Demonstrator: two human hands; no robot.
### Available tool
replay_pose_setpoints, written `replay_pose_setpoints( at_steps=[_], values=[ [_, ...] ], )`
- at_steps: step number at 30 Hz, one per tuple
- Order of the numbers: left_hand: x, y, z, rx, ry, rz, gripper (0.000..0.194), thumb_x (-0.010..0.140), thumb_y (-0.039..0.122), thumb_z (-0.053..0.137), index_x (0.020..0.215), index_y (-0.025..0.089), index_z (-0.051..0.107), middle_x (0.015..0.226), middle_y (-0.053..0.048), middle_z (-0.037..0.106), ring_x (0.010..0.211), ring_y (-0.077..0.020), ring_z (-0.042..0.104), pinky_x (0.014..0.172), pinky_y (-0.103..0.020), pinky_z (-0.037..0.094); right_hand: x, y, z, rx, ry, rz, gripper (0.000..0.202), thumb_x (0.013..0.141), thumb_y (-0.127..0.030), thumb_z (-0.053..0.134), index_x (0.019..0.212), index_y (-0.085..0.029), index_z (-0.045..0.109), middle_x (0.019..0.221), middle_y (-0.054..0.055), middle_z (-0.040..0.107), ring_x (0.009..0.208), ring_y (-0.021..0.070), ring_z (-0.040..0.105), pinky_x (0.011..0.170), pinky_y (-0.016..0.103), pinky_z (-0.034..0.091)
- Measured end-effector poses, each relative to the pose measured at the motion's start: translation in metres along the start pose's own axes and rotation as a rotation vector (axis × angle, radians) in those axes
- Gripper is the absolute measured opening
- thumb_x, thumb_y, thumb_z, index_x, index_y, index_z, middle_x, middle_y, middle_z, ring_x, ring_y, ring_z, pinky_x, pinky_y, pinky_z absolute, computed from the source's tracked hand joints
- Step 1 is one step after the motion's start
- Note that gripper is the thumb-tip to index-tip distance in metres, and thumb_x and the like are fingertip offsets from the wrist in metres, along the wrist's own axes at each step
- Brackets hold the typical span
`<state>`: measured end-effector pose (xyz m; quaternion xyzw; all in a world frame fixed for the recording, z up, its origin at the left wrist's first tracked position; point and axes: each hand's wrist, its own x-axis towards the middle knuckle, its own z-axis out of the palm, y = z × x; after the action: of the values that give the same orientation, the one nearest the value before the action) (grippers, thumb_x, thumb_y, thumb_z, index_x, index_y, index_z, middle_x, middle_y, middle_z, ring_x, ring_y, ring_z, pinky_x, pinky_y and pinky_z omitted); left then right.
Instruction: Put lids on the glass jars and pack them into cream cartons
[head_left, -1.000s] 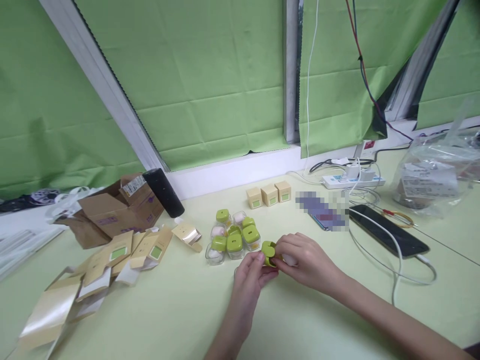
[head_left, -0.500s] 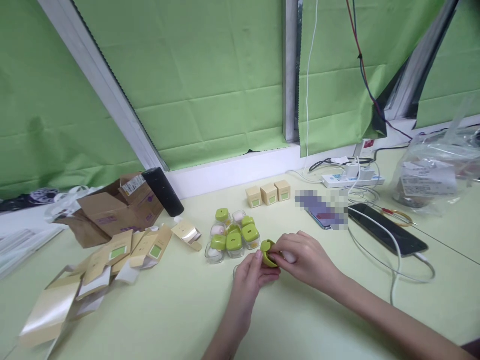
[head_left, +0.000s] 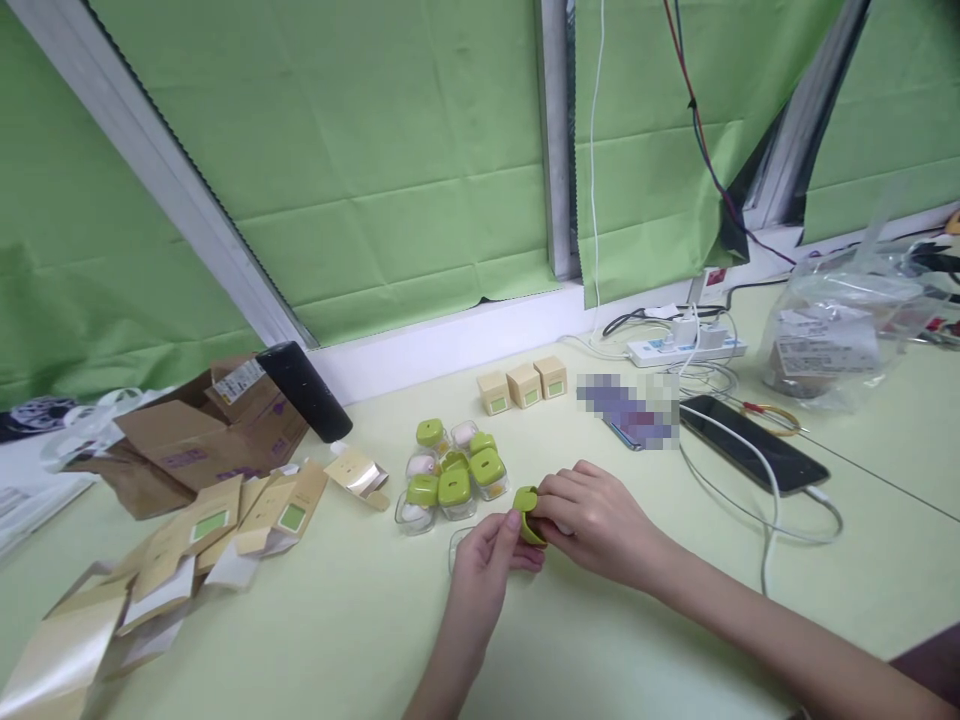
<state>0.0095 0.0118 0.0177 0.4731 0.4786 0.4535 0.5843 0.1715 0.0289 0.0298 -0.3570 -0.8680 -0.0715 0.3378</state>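
Between my hands is a small green plastic lid (head_left: pixel 525 501), tilted so its hollow side faces right. My left hand (head_left: pixel 482 568) pinches its left edge with the thumb on top and fingers below. The fingers of my right hand (head_left: pixel 596 520) are bent and closed at the lid's hollow side, their tips hidden inside it. Beside my left hand a clear cup (head_left: pixel 454 543) shows in part on the table. Just beyond stand several clear containers with green lids (head_left: pixel 455 487), some holding white or pinkish contents.
Three small tan boxes (head_left: pixel 524 386) stand behind the containers. Flattened cartons (head_left: pixel 217 530), an open cardboard box (head_left: pixel 202 430) and a black cylinder (head_left: pixel 304 390) are at left. At right lie a phone (head_left: pixel 757 445) with a white cable, a power strip (head_left: pixel 686 350) and a plastic bag (head_left: pixel 832 340).
The view has shifted slightly, with the table things sliding left in it. My right fingers have moved deeper against the green lid, and a white patch near the right palm no longer shows.
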Motion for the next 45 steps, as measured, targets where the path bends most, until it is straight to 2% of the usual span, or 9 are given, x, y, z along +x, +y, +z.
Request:
replay_pose_setpoints(
  at_steps=[7,13,19,23,28,32,40,43,45],
  values=[
    [0.0,0.001,-0.006,-0.09,-0.108,-0.031,0.042,0.07,0.053,0.063,0.078,0.013,0.063,0.068,-0.006,0.068,0.066,-0.0188,0.065,0.066,-0.031,0.053,0.003,0.0,-0.008,0.205,-0.098,0.12,0.012,0.084,-0.014,0.052,0.078,-0.02,0.061,0.073,-0.001,0.063,0.064,0.0108,0.056,0.059,0.026,0.029],
    [-0.001,0.004,-0.012,0.038,-0.148,0.026,0.03,0.071,0.043,0.067,0.073,0.015,0.058,0.068,-0.003,0.067,0.064,-0.0162,0.064,0.068,-0.03,0.051,0.005,-0.002,-0.013,0.494,-0.141,0.405,0.01,0.077,-0.012,0.054,0.07,-0.019,0.057,0.07,-0.001,0.062,0.066,0.0131,0.055,0.065,0.026,0.038],
    [-0.003,0.002,-0.013,0.196,-0.178,0.135,0.014,0.078,0.03,0.059,0.078,0.015,0.058,0.067,0.0,0.06,0.064,-0.0113,0.056,0.063,-0.023,0.044,0.004,0.001,-0.011,0.875,-0.267,0.491,0.008,0.077,-0.019,0.057,0.07,-0.018,0.061,0.077,0.001,0.061,0.068,0.0131,0.058,0.061,0.023,0.044],
    [-0.004,0.01,-0.011,0.063,-0.124,0.132,0.015,0.07,0.025,0.063,0.068,0.017,0.05,0.06,0.004,0.052,0.056,-0.0089,0.048,0.054,-0.021,0.039,0.006,-0.002,-0.019,0.849,-0.231,0.455,0.012,0.079,-0.03,0.06,0.081,-0.018,0.062,0.083,0.002,0.059,0.074,0.0141,0.057,0.066,0.024,0.045],
    [-0.009,0.019,-0.01,-0.033,-0.152,0.119,0.012,0.065,0.02,0.059,0.065,0.018,0.047,0.061,0.005,0.051,0.057,-0.0096,0.046,0.054,-0.021,0.039,0.004,-0.008,-0.019,0.688,-0.237,0.302,0.065,0.061,-0.036,0.077,0.118,-0.024,0.046,0.093,0.001,0.06,0.082,0.0166,0.057,0.073,0.027,0.044],
    [-0.009,0.018,-0.01,-0.044,-0.138,0.112,0.009,0.061,0.014,0.057,0.061,0.017,0.048,0.058,0.005,0.048,0.055,-0.0087,0.043,0.052,-0.019,0.036,0.002,-0.01,-0.014,0.553,-0.13,0.167,0.043,0.065,-0.034,0.073,0.102,-0.023,0.055,0.088,0.001,0.064,0.077,0.016,0.059,0.072,0.028,0.041],
    [-0.007,0.011,-0.011,-0.115,-0.077,0.157,0.012,0.065,0.016,0.06,0.062,0.017,0.049,0.059,0.005,0.048,0.054,-0.0072,0.042,0.052,-0.018,0.035,-0.002,-0.016,-0.014,0.466,0.134,0.049,0.046,0.066,-0.03,0.073,0.105,-0.021,0.051,0.078,0.0,0.064,0.068,0.0155,0.058,0.065,0.029,0.04],
    [-0.012,0.012,-0.005,-0.163,-0.069,0.073,0.013,0.075,0.03,0.06,0.08,0.019,0.054,0.061,0.004,0.051,0.055,-0.0091,0.047,0.055,-0.021,0.039,0.002,-0.016,-0.012,0.473,0.071,0.181,0.043,0.069,-0.027,0.071,0.105,-0.022,0.049,0.087,0.003,0.064,0.075,0.0177,0.059,0.067,0.03,0.043],
    [-0.015,0.014,0.001,-0.22,-0.1,0.016,0.035,0.079,0.043,0.056,0.106,0.021,0.052,0.069,0.001,0.058,0.063,-0.0132,0.055,0.06,-0.026,0.044,0.004,-0.016,-0.012,0.532,0.018,0.31,0.04,0.071,-0.025,0.068,0.106,-0.023,0.048,0.095,0.004,0.062,0.084,0.0196,0.059,0.071,0.031,0.046]
  ],
)
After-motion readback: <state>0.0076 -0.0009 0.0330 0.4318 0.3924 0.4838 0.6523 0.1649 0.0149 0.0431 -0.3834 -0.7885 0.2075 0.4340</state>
